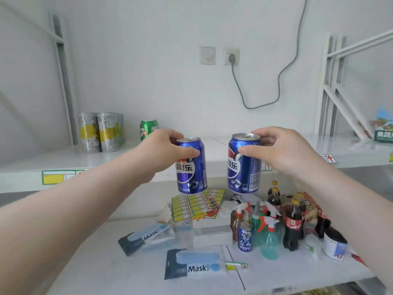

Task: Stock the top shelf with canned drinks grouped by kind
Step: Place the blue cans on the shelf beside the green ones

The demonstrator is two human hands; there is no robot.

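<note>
— Fingers (187, 153) of the left hand (163, 145) are curled round the upper part of one blue cola can (191, 169), thumb in front and the rest behind the rim. The right hand (278, 147) grips a second blue can (244, 169) the same way. Both cans are upright, side by side, with a gap between them.

— Why hold them so high up?

— I'd say it leaves the bases free to set down flat. They hang in the air in front of the top shelf (63, 158), not on it yet.

— And two alike?

— Same label, so they would go down as one group, I reckon. A pair of silver-and-yellow cans (101, 132) stands at the far left of that shelf, touching each other. A green can (147, 128) stands near them, partly hidden behind the left hand.

— Room for the blue?

— Bare shelf runs right of the green can, and a snack bag (382, 130) sits well apart at the right end. Only the green can is close enough to get knocked.

— Below?

— On the lower shelf (95, 262) lie mask packs (194, 264) and price-label sheets (197, 204). Cola bottles (292, 218) and spray bottles (268, 233) crowd together with a small blue can (244, 236), likely due upstairs too. A grey cable (280, 77) hangs on the wall, clear of everything.
</note>
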